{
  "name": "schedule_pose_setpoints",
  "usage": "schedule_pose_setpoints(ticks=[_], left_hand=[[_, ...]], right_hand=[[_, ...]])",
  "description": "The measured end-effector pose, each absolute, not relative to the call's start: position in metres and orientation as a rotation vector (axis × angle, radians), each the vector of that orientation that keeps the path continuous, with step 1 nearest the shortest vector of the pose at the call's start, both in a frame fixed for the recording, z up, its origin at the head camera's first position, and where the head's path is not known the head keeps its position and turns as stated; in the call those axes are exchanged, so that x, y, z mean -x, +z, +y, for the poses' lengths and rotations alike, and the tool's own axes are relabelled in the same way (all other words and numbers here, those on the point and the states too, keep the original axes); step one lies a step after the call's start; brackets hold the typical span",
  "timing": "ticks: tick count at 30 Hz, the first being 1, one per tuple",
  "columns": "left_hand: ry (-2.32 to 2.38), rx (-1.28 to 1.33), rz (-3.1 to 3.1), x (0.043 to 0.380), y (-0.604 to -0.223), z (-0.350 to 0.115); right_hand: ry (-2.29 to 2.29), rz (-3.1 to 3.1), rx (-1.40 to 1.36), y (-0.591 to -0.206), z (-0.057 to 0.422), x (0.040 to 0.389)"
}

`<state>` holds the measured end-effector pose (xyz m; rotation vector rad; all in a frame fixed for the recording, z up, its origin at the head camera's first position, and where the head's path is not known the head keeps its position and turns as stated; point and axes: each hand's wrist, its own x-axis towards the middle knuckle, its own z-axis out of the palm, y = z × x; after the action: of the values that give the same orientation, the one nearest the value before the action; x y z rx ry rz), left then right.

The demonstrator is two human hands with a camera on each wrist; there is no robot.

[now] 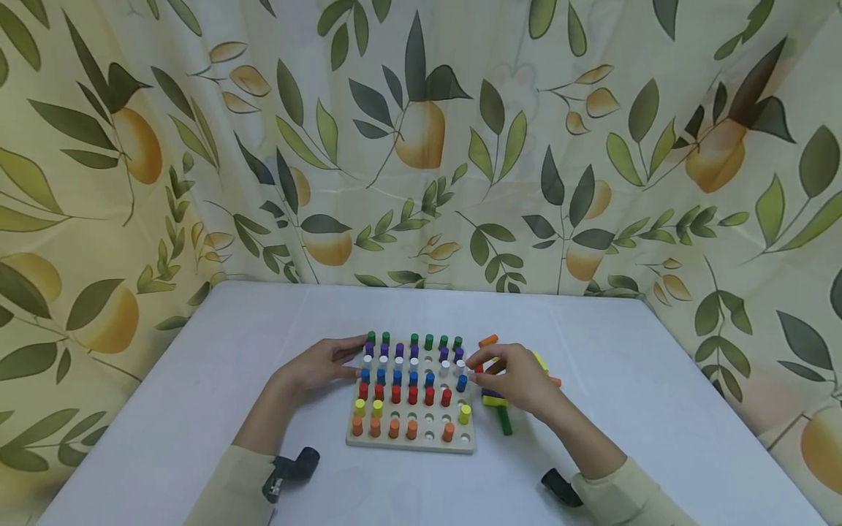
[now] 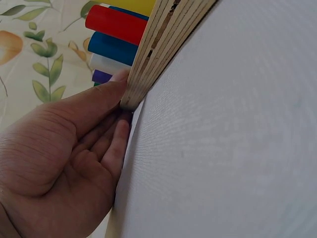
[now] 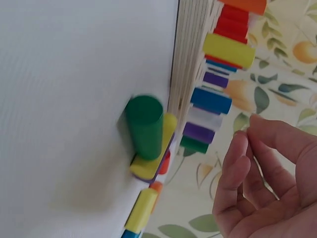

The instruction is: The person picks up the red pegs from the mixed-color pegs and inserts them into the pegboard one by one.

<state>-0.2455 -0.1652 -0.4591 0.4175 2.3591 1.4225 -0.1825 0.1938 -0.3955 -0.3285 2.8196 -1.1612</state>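
A pale wooden pegboard (image 1: 411, 443) lies on the table with rows of coloured pegs upright in its holes: green at the back, then purple, white, blue, red, yellow and orange in front. My left hand (image 1: 324, 361) holds the board's left edge near the far corner; the left wrist view shows the thumb against the layered wooden side (image 2: 148, 62). Above the right edge, my right hand (image 1: 516, 378) is close to the end white peg (image 1: 461, 368). Its thumb and forefinger come near each other, with no peg visible between them in the right wrist view.
Loose pegs lie right of the board, among them a green peg (image 1: 504, 421), a yellow peg (image 3: 141, 208) and an orange peg (image 1: 488, 340). Several front holes (image 1: 429, 435) are bare. Behind the white-covered table (image 1: 276, 307) hangs a fruit-patterned curtain (image 1: 421, 219).
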Motion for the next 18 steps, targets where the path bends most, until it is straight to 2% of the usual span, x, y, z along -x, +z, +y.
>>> schedule_pose_setpoints(ticks=[18], left_hand=[[1.455,-0.37,2.341,0.246,-0.46,-0.164]], right_hand=[[-1.172,2.789,0.2,-0.408,0.208,0.212]])
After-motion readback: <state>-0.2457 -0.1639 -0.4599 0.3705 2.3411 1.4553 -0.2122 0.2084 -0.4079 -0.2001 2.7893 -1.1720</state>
